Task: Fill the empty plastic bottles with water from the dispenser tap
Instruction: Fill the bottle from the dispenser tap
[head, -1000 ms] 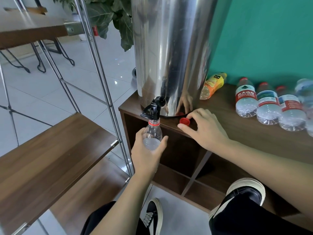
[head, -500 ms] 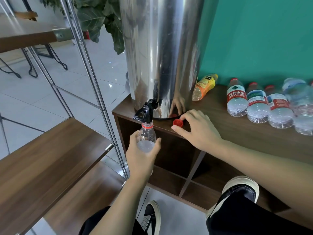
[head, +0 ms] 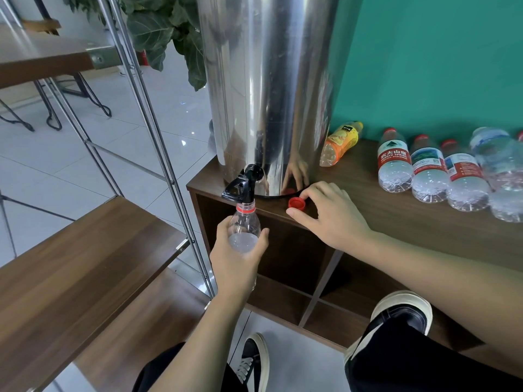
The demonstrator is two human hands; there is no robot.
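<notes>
A tall steel water dispenser (head: 268,94) stands on a dark wooden cabinet (head: 396,216). Its black tap (head: 243,186) juts over the cabinet's front edge. My left hand (head: 237,258) grips a clear plastic bottle (head: 244,224) with a red neck ring, its open mouth right under the tap. Water reaches up to the bottle's shoulder. My right hand (head: 331,216) rests on the cabinet top, thumb and index finger on either side of a red cap (head: 296,203).
Several capped water bottles (head: 430,171) lie on their sides at the back right, against the teal wall. An orange drink bottle (head: 339,142) lies beside the dispenser. A metal-framed wooden shelf (head: 85,250) stands to the left. My feet are on the floor below.
My head has shifted a little, so the scene has moved in the frame. Both hands keep their places at the bottle and the cap.
</notes>
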